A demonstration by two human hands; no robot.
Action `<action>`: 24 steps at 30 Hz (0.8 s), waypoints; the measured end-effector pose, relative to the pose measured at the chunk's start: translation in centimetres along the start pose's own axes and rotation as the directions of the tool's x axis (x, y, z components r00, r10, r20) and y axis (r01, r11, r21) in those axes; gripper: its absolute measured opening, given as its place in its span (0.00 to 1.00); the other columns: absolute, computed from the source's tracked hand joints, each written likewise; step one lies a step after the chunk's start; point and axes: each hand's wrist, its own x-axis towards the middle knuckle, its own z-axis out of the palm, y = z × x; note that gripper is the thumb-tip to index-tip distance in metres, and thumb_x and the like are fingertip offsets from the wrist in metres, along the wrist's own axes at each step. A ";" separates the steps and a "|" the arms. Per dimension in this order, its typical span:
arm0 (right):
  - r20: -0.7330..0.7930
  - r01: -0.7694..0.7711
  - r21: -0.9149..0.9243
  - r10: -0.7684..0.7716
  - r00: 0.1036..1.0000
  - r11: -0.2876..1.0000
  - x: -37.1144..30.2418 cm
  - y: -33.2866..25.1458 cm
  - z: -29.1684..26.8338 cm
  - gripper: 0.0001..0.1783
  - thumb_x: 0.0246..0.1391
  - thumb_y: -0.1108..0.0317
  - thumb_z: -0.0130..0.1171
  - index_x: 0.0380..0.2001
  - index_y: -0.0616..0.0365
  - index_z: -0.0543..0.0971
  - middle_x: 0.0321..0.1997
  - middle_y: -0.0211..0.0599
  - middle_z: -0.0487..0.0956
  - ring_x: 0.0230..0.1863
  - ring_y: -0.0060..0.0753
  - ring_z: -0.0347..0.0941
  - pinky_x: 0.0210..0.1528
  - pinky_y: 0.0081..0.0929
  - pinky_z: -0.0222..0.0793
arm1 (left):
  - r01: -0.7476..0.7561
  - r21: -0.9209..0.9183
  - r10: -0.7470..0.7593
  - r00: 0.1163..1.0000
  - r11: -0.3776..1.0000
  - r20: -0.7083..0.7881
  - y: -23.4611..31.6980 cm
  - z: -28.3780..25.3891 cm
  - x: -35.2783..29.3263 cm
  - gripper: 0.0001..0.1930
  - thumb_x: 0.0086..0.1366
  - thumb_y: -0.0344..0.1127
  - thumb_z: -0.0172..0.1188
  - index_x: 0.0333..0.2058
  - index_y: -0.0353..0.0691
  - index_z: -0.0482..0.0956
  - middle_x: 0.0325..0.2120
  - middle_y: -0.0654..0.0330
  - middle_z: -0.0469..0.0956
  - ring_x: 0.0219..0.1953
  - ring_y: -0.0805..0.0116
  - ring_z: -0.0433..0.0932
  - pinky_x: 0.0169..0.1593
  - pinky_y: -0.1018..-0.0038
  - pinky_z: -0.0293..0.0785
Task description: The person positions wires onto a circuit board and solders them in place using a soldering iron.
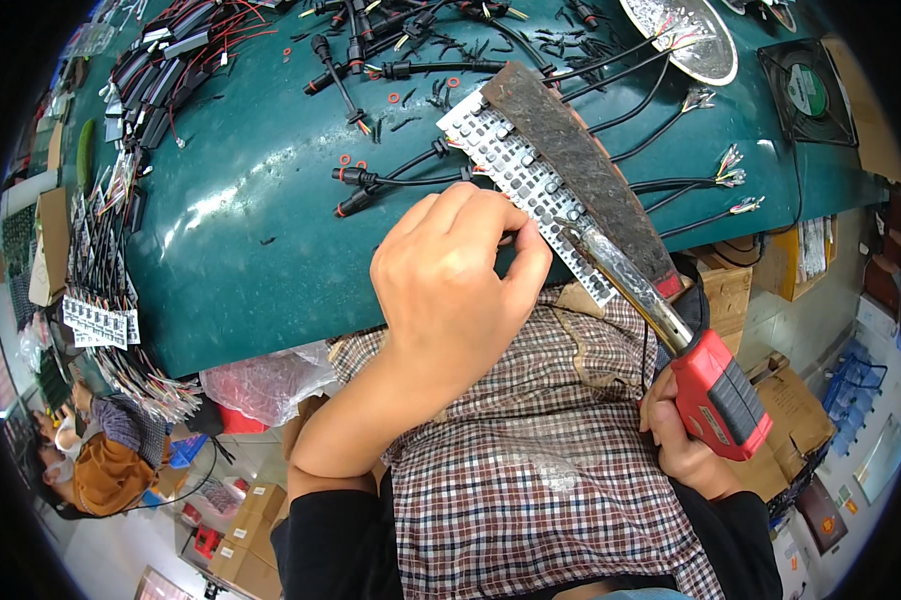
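My left hand [460, 265] is at the near edge of the green table, thumb and index finger pinched together beside a white circuit board panel [515, 165]. What the fingertips hold is hidden. A long dark bar [585, 165] lies along the panel, covering its right side. My right hand [685, 450] grips the red and black handle of a soldering gun [715, 395]. Its metal barrel points up and left, with the tip over the panel's small dark parts. Black cables [420, 181] with connectors run up to the panel's left edge.
A metal dish [715, 50] with small silvery bits and a square fan [808, 92] stand at the far right. Stripped cable ends [730, 170] lie on the right. Wired modules [160, 80] are piled at the left. Another person [120, 460] sits at the lower left.
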 end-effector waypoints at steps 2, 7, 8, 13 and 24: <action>0.011 0.086 -0.022 -0.086 0.996 0.996 -0.2 0.1 0.0 0.07 0.65 0.74 0.52 0.43 0.57 0.66 0.30 0.38 0.68 0.21 0.23 0.61 0.26 0.27 0.70 | 0.007 -0.004 -0.008 0.998 1.000 -0.063 0.2 0.3 -0.2 0.06 0.52 0.25 0.71 0.24 0.38 0.80 0.20 0.61 0.78 0.22 0.68 0.78 0.27 0.73 0.72; -0.030 -0.041 -0.048 0.040 0.999 0.998 -0.4 0.0 -0.3 0.14 0.57 0.73 0.64 0.48 0.62 0.81 0.35 0.37 0.81 0.37 0.37 0.79 0.43 0.34 0.75 | -0.018 -0.007 0.017 0.996 1.000 -0.084 -0.3 0.6 -0.5 0.07 0.52 0.24 0.71 0.24 0.37 0.80 0.21 0.61 0.78 0.22 0.67 0.78 0.27 0.73 0.72; -0.032 -0.042 -0.049 0.040 0.999 0.998 -0.4 -0.1 -0.2 0.14 0.57 0.73 0.64 0.48 0.62 0.81 0.35 0.37 0.81 0.37 0.37 0.79 0.43 0.34 0.75 | -0.009 -0.018 0.008 0.997 1.000 -0.076 -0.2 0.6 -0.5 0.07 0.52 0.25 0.71 0.25 0.37 0.80 0.21 0.61 0.79 0.22 0.67 0.78 0.27 0.73 0.72; -0.031 -0.093 0.044 0.094 0.995 0.995 -0.3 -0.4 -0.4 0.11 0.58 0.74 0.62 0.45 0.61 0.81 0.33 0.34 0.80 0.35 0.33 0.78 0.41 0.32 0.74 | 0.028 -0.046 -0.031 0.998 0.999 -0.062 -0.2 0.5 -0.5 0.08 0.54 0.25 0.72 0.25 0.37 0.80 0.22 0.60 0.79 0.22 0.66 0.78 0.27 0.73 0.72; -0.093 -0.110 -0.002 0.110 0.990 0.994 -0.9 0.2 0.1 0.18 0.56 0.73 0.66 0.50 0.62 0.81 0.36 0.37 0.82 0.37 0.36 0.80 0.42 0.33 0.75 | 0.007 -0.037 -0.009 0.998 0.999 -0.058 -0.1 0.2 -0.8 0.07 0.56 0.26 0.72 0.26 0.36 0.80 0.23 0.59 0.80 0.23 0.66 0.79 0.29 0.73 0.73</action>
